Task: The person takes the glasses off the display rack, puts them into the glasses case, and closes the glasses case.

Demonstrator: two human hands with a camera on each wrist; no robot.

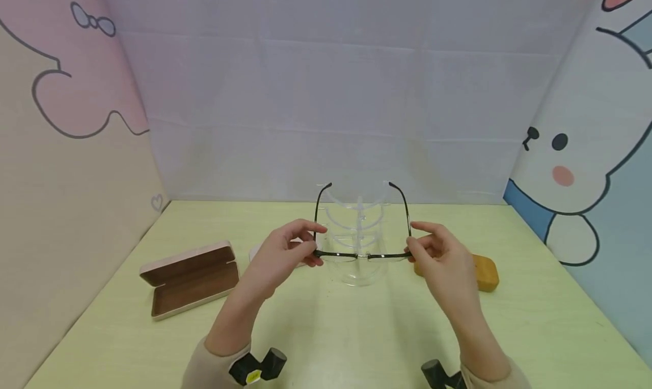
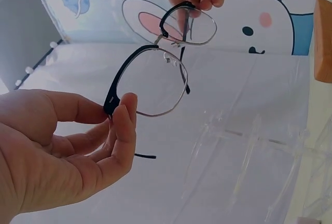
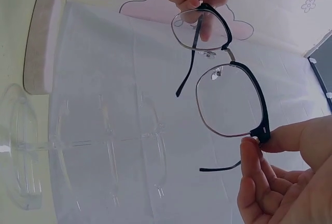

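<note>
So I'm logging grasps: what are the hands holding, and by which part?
Both hold the glasses: left hand pinches one outer frame corner, right hand the other, at the hinges.

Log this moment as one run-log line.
left hand: pinches black-rimmed glasses | right hand: pinches opposite hinge | temples: unfolded | clear acrylic stand: behind

Open brown case (image 1: 191, 278) on table (image 1: 331, 343), left of left hand. Closed tan case (image 1: 486, 273) just behind right hand. Cartoon rabbit backdrop (image 1: 575, 168) far right.
</note>
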